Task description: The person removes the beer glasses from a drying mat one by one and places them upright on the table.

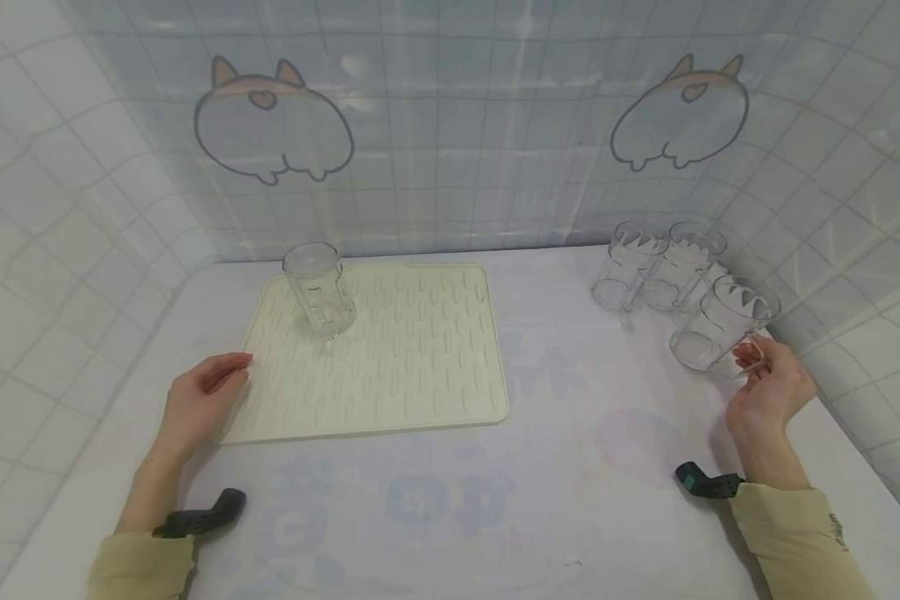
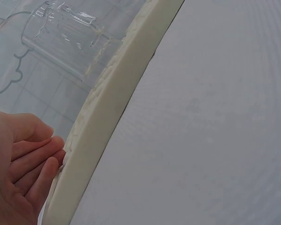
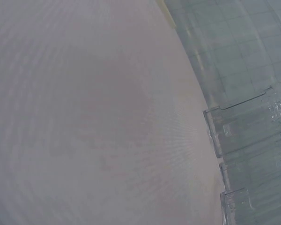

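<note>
At the right, a clear glass mug [image 1: 720,327] has its handle toward my right hand [image 1: 771,383], whose fingers are curled at that handle and grip it. Whether its base is off the table, I cannot tell. Two more glass mugs [image 1: 624,271] stand close together just behind it. My left hand [image 1: 204,395] lies by the left edge of a cream ridged mat [image 1: 405,367], fingers loosely bent and holding nothing. In the left wrist view its fingertips are at the mat's edge [image 2: 100,112]. Another glass mug [image 1: 321,292] stands upright on the mat's back left.
A white cloth with faint prints covers the table [image 1: 570,500]. Grid-patterned curtains [image 1: 450,125] rise behind and on both sides, the right one close to my right hand. Glass mugs [image 3: 253,124] also show at the right wrist view's edge, where my hand is out of sight.
</note>
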Motion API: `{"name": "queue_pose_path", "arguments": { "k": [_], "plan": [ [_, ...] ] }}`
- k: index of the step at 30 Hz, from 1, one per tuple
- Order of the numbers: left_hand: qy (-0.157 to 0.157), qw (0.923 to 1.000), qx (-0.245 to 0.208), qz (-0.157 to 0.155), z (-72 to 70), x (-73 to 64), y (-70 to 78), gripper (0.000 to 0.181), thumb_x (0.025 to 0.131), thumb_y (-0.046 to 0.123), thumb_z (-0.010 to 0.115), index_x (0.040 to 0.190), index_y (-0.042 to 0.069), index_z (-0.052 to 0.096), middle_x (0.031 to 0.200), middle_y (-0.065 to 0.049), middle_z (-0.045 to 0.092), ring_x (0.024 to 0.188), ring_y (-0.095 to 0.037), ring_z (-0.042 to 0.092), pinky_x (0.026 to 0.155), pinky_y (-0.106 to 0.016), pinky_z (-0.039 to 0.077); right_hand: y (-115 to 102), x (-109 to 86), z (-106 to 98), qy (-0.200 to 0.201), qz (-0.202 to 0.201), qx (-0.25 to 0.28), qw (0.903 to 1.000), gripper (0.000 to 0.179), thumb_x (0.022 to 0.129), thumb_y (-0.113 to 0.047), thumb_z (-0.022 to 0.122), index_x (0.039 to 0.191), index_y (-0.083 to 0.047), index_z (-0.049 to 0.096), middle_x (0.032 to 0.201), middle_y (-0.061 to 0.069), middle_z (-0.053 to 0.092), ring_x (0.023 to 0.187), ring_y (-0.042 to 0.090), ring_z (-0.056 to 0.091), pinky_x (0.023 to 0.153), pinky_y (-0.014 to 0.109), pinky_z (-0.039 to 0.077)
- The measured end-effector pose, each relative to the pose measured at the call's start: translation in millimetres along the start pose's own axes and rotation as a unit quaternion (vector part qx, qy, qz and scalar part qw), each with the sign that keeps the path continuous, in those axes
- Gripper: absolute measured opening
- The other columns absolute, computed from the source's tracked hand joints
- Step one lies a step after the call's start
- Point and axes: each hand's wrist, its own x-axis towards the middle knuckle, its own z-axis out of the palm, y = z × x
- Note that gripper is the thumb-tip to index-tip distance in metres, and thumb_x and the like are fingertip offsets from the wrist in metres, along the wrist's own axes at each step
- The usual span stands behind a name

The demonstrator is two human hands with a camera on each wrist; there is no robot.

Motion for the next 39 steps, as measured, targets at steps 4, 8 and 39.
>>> {"name": "queue_pose_path", "arguments": {
  "k": [4,8,39],
  "plan": [
    [0.0,1.0,0.0,0.0,-0.5,0.0,1.2,0.044,0.095,0.037,0.051,0.127,0.008,0.055,0.126,-0.012,0.058,0.107,-0.001,0.054,0.079,0.002,0.039,-1,0.0,0,0.004,0.001,0.015,0.9999,0.016,0.077,0.003,0.065,0.065,0.01,0.058,0.058,0.016,0.061,0.049,0.025,0.053,0.049,0.028,0.042],
    [0.0,1.0,0.008,-0.001,-0.6,0.4,1.2,0.044,0.095,0.038,0.051,0.127,0.008,0.055,0.126,-0.013,0.058,0.11,-0.01,0.056,0.078,0.002,0.04,-2,-0.5,1,0.011,0.0,0.028,0.9995,0.016,0.075,0.004,0.068,0.066,0.011,0.057,0.057,0.017,0.06,0.049,0.025,0.052,0.048,0.028,0.041],
    [0.004,1.0,0.007,-0.004,0.0,-2.7,2.4,0.044,0.095,0.038,0.05,0.127,0.008,0.055,0.126,-0.012,0.058,0.111,-0.014,0.055,0.078,0.002,0.039,4,-42.3,17,-0.017,-0.322,-0.085,0.9429,0.018,0.076,0.009,0.045,0.077,0.012,0.063,0.075,0.009,0.058,0.072,0.019,0.052,0.067,0.023,0.038]
  ]
}}
